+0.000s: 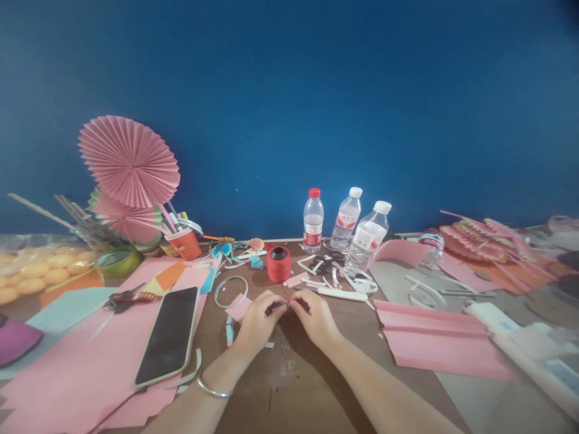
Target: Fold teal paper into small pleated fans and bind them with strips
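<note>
Both hands meet over the brown table (280, 395), fingertips almost touching. My left hand (262, 316), with a silver bangle at the wrist, is closed in a pinch. My right hand (314, 314) pinches in the same way beside it. Whatever lies between the fingertips is too small and dark to name. Just beyond the hands stands a red cylindrical object (279, 265) with a black top. A clear ring (231, 292) and a small pink paper piece (239, 307) lie by my left hand. Dark specks are scattered on the table below the hands.
A phone (168, 337) rests on pink paper sheets (85, 361) at left. Pink paper fans (131, 163) rise behind a red cup (185, 244). Several water bottles (313, 220) stand at the back. White paper strips (335, 280) and folded pink paper (438, 337) lie at right.
</note>
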`<action>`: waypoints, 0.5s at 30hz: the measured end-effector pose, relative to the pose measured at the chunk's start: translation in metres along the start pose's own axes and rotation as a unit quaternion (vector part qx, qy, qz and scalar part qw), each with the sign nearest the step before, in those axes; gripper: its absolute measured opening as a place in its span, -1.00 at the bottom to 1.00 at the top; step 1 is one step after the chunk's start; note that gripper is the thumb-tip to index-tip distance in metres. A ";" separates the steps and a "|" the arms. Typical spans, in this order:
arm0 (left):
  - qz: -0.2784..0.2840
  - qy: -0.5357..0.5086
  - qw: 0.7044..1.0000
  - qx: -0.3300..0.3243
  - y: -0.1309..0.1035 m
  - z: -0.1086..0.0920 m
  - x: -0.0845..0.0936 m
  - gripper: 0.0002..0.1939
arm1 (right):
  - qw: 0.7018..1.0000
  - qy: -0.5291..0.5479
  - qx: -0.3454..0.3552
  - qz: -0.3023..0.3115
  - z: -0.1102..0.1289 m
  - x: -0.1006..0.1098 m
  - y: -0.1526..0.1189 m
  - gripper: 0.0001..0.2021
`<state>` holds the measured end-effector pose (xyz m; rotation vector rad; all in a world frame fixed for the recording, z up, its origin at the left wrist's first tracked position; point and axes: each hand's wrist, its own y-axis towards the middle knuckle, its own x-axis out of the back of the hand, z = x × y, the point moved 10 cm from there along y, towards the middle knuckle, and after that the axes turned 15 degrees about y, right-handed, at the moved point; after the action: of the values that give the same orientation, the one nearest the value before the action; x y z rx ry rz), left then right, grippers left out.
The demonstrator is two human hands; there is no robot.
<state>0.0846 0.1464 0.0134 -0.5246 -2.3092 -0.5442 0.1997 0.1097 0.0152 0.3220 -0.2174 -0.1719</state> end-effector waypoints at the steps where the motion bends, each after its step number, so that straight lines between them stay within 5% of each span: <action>1: 0.001 -0.003 1.000 0.002 0.000 0.000 0.000 -0.89 | 1.000 -0.005 0.004 -0.001 0.000 0.000 0.000 -0.90; 7: 0.012 -0.039 0.999 0.011 0.000 0.000 -0.003 -0.86 | 1.000 -0.006 -0.002 -0.022 -0.007 0.004 0.000 -0.89; 15: 0.132 -0.203 0.968 0.061 -0.008 0.005 -0.031 -0.90 | 1.000 0.003 -0.001 -0.022 -0.007 0.005 0.001 -0.88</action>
<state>0.0990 0.1358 -0.0138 -0.9385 -2.5746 -0.1742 0.2058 0.1113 0.0098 0.3252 -0.2043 -0.2148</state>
